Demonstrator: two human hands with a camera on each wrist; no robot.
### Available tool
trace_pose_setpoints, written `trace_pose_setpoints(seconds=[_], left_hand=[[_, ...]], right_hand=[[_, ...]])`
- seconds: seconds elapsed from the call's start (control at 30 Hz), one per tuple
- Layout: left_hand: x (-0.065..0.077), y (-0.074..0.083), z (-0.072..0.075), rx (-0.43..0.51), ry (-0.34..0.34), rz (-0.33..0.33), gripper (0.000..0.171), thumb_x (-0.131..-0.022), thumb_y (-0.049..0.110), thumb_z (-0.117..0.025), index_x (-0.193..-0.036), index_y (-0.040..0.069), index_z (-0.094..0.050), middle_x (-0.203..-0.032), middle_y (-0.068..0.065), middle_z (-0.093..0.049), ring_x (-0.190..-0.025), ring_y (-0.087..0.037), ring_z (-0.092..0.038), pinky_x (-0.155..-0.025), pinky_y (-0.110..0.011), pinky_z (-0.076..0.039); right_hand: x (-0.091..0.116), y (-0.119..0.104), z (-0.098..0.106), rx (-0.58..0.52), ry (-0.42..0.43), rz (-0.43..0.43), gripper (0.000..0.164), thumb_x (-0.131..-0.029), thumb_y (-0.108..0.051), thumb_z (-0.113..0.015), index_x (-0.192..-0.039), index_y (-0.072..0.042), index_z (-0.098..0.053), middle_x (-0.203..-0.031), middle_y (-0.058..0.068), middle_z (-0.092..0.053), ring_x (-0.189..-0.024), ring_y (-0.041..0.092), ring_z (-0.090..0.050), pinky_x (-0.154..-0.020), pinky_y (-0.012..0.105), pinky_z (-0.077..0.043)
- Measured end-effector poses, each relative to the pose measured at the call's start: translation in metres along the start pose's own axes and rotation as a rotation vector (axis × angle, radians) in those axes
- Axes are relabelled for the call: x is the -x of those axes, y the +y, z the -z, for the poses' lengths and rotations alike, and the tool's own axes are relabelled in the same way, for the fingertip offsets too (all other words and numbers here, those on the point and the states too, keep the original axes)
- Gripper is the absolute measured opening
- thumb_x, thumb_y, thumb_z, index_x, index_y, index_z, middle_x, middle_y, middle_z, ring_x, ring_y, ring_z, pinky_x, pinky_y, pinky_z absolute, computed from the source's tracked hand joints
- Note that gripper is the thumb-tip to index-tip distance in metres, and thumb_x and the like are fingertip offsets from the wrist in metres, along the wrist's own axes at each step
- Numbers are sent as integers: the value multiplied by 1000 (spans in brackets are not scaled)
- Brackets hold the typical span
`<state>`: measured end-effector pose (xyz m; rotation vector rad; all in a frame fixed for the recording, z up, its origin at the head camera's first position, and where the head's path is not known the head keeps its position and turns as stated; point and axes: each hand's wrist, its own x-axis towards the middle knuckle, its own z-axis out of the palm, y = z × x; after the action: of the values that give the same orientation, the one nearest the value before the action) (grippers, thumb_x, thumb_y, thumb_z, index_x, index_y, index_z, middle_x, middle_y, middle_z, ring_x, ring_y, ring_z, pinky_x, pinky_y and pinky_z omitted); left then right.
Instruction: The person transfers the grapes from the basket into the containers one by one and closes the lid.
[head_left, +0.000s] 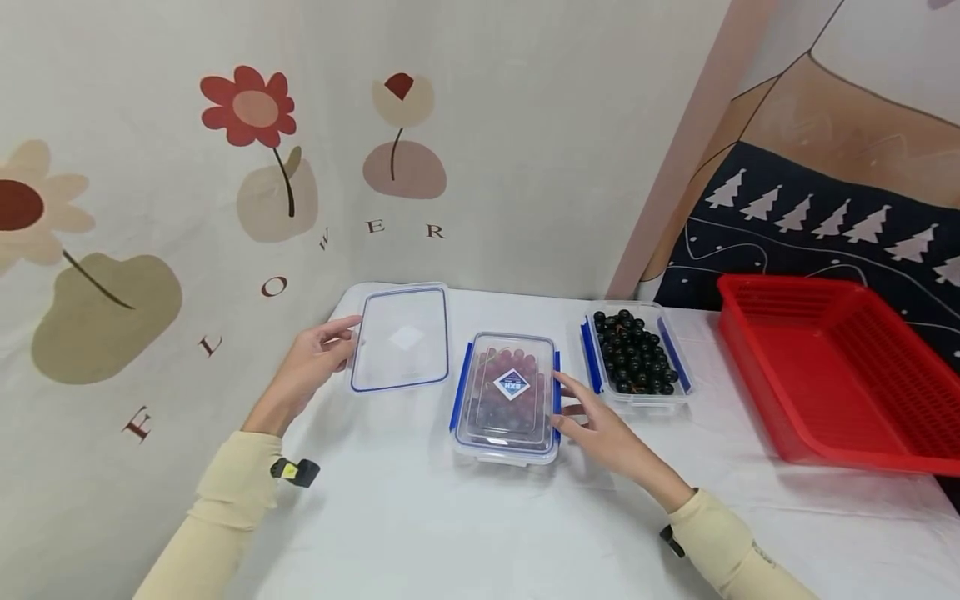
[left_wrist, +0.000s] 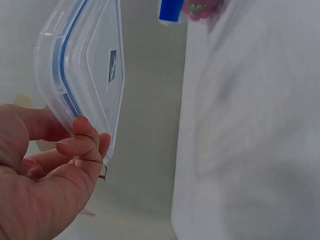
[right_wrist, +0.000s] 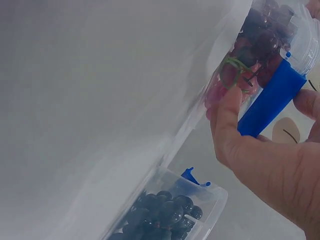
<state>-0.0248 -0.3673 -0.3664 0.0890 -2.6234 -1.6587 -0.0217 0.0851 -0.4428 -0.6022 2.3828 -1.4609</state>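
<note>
My left hand (head_left: 318, 358) pinches the edge of a clear plastic lid (head_left: 405, 337) with a blue seal line. In the left wrist view, the fingers bend around the lid's corner and it tilts up. A lidded clear container (head_left: 504, 398) of red and dark grapes (right_wrist: 262, 47) lies on the table, a diamond-shaped label on its lid. Beside it is my right hand (head_left: 600, 425), its extended fingers and thumb at the long right side. The right wrist view shows them next to the blue latch (right_wrist: 272, 100), one fingertip against the container's wall.
Right of the lidded container stands an unlidded one (head_left: 654, 398), filled with dark grapes (head_left: 630, 350), with blue side latches. A red plastic basket (head_left: 787, 417) is at the far right. The white-covered table (head_left: 420, 517) meets a printed wall hanging (head_left: 525, 167) behind.
</note>
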Motion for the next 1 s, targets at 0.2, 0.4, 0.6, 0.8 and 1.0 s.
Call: trace_pose_setpoints(seconds=[0.2, 0.4, 0.6, 0.8, 1.0], left_hand=[[-5, 15, -19, 46, -33, -9, 54, -109, 5, -55, -162, -4, -48, -129, -20, -55, -101, -15, -61, -86, -19, -54], [-11, 23, -44, 94, -40, -11, 53, -108, 3, -54, -160, -5, -49, -126, -20, -57, -103, -20, -63, -85, -21, -54], [-20, 29, -68, 114, -39, -28, 52, -108, 4, -55, -160, -3, -51, -125, -20, -58, -106, -29, -65, -86, -23, -55], [-24, 39, -88, 119, -49, -37, 50, -109, 5, -56, -158, -1, -54, -124, -18, -60, -110, -34, -66, -94, -33, -56], [-26, 45, -106, 115, -66, -28, 49, -108, 5, -56, -157, 0, -56, -124, -17, -60, -108, -29, -65, -97, -38, -56]], right_hand=[[2, -3, -2, 20, 97, -15, 65, -112, -31, -65, -169, -15, -40, -167, 19, -41, -143, 41, -54, -109, 56, -52], [4, -6, 1, -6, 199, 30, 49, -111, -21, -65, -158, -8, -55, -157, 22, -50, -139, 43, -59, -108, 53, -54], [0, -6, 3, -6, 247, 78, 40, -111, -19, -65, -149, -6, -63, -151, 18, -58, -135, 40, -62, -106, 55, -54], [-1, -5, 4, 5, 255, 81, 36, -112, -18, -63, -147, -7, -65, -150, 14, -60, -133, 36, -64, -106, 55, -54], [-1, -5, 8, -12, 322, 106, 32, -114, -16, -58, -143, -6, -68, -141, 14, -66, -126, 31, -67, -102, 38, -56]])
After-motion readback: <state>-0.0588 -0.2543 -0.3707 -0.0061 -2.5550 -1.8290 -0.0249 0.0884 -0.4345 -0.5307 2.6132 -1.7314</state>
